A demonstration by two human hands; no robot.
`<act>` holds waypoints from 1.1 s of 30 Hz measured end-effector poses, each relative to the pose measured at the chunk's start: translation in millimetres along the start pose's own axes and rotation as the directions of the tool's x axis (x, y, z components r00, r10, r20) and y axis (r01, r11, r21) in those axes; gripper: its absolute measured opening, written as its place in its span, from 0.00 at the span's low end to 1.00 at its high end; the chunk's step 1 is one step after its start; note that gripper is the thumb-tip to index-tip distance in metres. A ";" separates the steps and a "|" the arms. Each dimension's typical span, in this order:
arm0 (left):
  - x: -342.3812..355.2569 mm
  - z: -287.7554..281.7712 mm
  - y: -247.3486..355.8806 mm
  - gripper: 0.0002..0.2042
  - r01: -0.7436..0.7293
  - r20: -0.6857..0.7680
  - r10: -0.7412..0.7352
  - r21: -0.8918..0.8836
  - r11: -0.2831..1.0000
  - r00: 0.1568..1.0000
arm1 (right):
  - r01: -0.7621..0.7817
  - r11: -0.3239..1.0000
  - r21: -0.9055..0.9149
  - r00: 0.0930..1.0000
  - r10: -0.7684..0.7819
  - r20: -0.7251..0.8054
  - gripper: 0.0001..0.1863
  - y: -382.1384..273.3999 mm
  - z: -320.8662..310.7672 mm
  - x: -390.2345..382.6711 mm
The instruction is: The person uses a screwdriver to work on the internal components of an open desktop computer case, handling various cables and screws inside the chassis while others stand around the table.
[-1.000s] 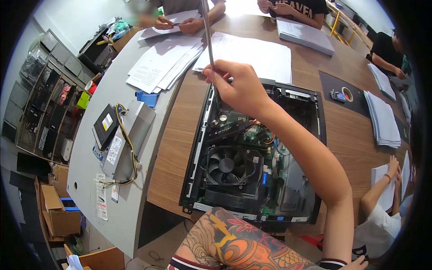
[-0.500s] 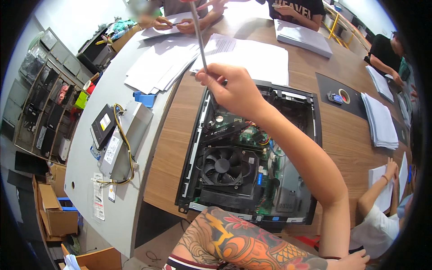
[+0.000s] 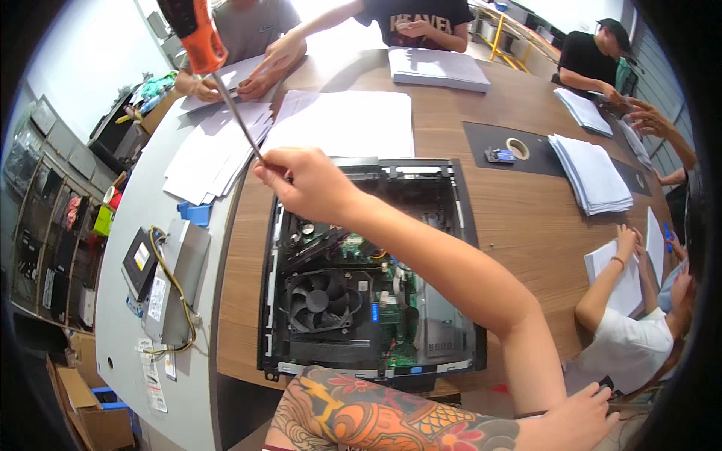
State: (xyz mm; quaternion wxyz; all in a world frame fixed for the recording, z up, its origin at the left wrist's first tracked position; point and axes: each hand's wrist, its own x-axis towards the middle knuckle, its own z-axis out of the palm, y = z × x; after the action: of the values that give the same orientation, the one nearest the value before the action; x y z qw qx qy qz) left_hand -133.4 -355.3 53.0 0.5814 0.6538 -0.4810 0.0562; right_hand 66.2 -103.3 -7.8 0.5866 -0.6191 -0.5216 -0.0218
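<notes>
My right hand [image 3: 301, 180] pinches the lower metal shaft of a long screwdriver [image 3: 199, 41], whose orange-and-black handle rises at the top left. The hand is above the upper left of an open black computer case [image 3: 470, 334], which shows a fan [image 3: 316, 298] and a green circuit board [image 3: 398, 342]. My right forearm crosses over the case and hides part of it. My tattooed left arm lies across the near side, and my left hand [image 3: 579, 421] is at the lower right by my right arm, its fingers apart and slightly bent.
A power supply [image 3: 177, 278] with cables and a black drive [image 3: 139, 259] lie on the pale table at left. Paper stacks [image 3: 587, 173], tape [image 3: 517, 147] and loose sheets [image 3: 346, 120] surround the case. Several people sit or stand around, one hand [image 3: 274, 56] reaching across at the top.
The whole view has shifted, with the case now farther left. The screwdriver has tilted and its handle has come into sight. Another person's arm has reached over the papers at the top.
</notes>
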 end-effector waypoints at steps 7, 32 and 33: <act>9.7 0.4 3.1 0.17 0.127 0.099 -0.123 -0.041 0.991 0.988 | -0.060 0.998 0.003 0.997 0.060 0.056 0.11 -1.7 -0.7 1.8; -151.7 -330.8 -68.3 0.11 0.507 -0.896 -0.017 0.235 0.829 0.444 | 0.019 0.994 -0.106 0.999 -0.015 0.035 0.06 11.6 8.7 0.0; -152.0 -329.0 -62.1 0.11 0.487 -0.912 -0.021 0.199 0.850 0.409 | 0.050 0.994 -0.096 0.998 -0.047 0.038 0.06 9.8 11.3 2.0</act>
State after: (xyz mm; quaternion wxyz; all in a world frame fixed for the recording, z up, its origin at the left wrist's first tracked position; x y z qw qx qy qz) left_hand -11.1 -10.3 17.5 0.5828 0.7055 0.0285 0.4022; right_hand 67.1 -91.4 -16.9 0.5458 -0.6342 -0.5453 -0.0501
